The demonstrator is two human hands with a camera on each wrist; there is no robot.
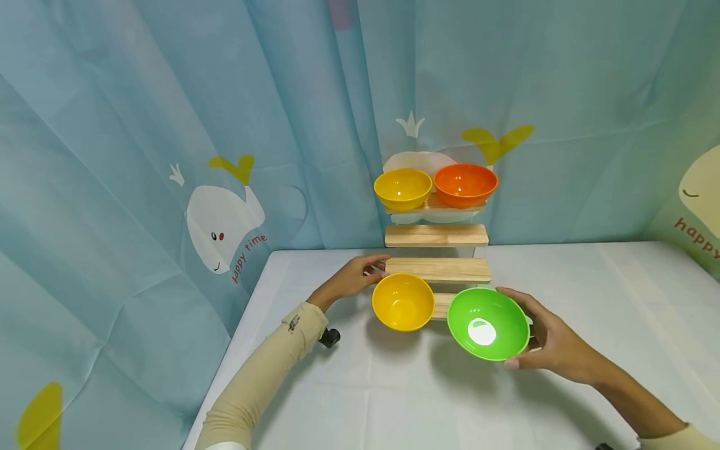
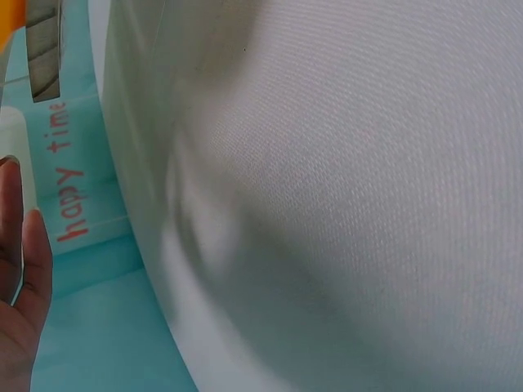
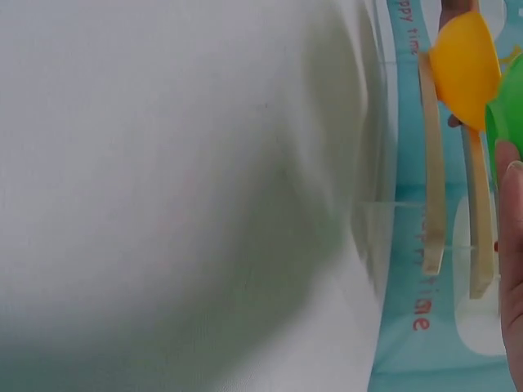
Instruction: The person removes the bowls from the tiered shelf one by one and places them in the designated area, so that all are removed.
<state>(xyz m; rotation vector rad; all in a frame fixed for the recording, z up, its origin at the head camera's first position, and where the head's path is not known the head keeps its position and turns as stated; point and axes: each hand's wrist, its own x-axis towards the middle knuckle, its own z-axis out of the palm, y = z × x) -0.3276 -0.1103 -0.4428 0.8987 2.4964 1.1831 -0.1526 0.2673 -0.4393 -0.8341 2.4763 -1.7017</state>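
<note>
In the head view my right hand holds a green bowl at its right side, thumb at the near rim and fingers at the far side. The bowl is tilted toward me, in front of the right end of the lowest wooden slat. A yellow bowl sits at that slat's left end. My left hand is beside the wooden rack's left end, its thumb close to this bowl's rim. Its fingers look extended in the left wrist view, with no object between them.
On the rack's top slat stand another yellow bowl and an orange bowl, side by side. Two bare slats lie between the levels. A white cloth covers the table, and a blue printed curtain hangs close behind.
</note>
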